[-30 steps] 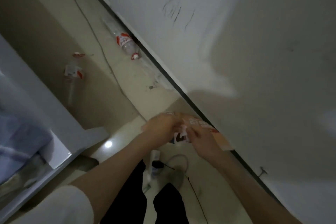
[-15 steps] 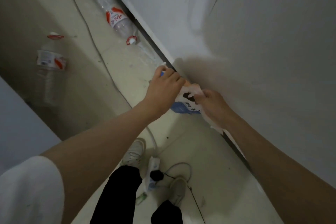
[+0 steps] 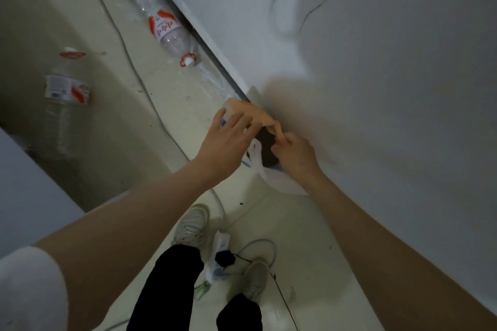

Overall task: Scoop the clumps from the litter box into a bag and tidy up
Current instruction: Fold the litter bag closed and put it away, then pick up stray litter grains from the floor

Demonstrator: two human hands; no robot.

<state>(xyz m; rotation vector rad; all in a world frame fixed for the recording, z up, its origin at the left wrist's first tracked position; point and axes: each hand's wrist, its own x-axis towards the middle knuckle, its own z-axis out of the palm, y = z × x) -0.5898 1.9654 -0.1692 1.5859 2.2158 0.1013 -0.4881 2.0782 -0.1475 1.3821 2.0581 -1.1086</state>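
1. Left hand (image 3: pixel 228 140) reaches to the bag (image 3: pixel 277 180); its fingers (image 3: pixel 236 121) are spread and nearly straight, resting on the orange part of the bag's mouth.
2. Right hand (image 3: pixel 294 153) has its fingers curled, pinching the bag's rim at the near right edge.
3. Bag is white plastic with orange and blue print, held open between both hands, low by the wall (image 3: pixel 376 88); dark opening visible inside.
4. Bottle (image 3: pixel 166 32) lies on the floor (image 3: pixel 161 105) far left of the bag, against the wall base, red-white label.
5. Second bottle (image 3: pixel 63 105) stands further left, in shadow.
6. A thin cable (image 3: pixel 134 72) runs along the floor between the bottles.
7. Near bottom: two shoes (image 3: pixel 192 226), dark trousers, a power strip (image 3: pixel 219 255) between the feet.
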